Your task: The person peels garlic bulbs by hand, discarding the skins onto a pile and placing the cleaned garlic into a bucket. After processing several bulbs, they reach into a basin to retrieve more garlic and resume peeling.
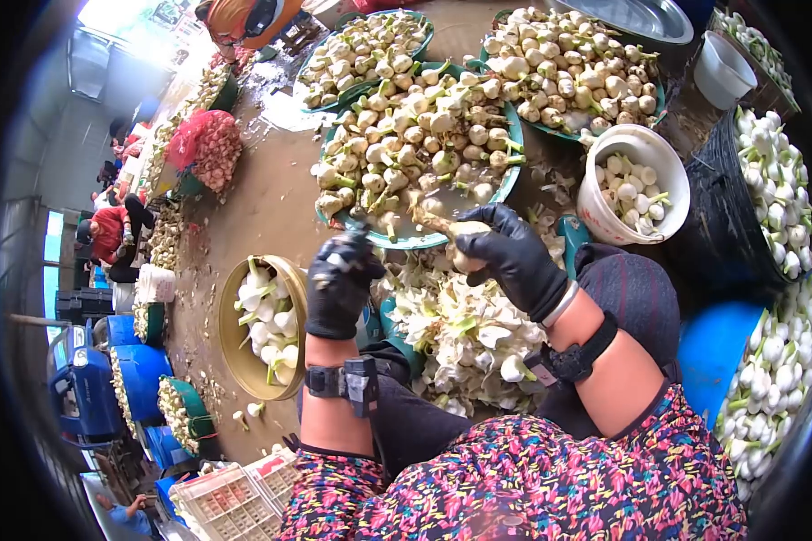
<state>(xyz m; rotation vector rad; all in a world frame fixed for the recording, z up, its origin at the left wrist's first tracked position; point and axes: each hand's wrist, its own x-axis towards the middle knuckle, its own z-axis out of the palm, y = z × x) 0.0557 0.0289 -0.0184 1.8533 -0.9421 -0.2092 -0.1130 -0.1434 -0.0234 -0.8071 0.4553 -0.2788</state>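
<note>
My right hand (507, 257), in a black glove, is closed around a garlic bulb (469, 242) whose brown stem points up and left. To its left is my left hand (341, 279), also gloved in black. Its fingers are curled and partly blurred, with whitish bits on them; what they hold I cannot make out. A heap of pale peeled skins (465, 329) lies below both hands, between my knees. Just beyond them stands a wide green-rimmed tub (514, 162) piled with unpeeled garlic bulbs (415, 135).
At left stands a tan bucket (228, 334) of white bulbs; at right, a white bucket (595, 194) with bulbs inside. A black basket (717, 194) of peeled bulbs is farther right. Plastic crates (235, 500) sit at lower left. Another person (108, 234) crouches far left.
</note>
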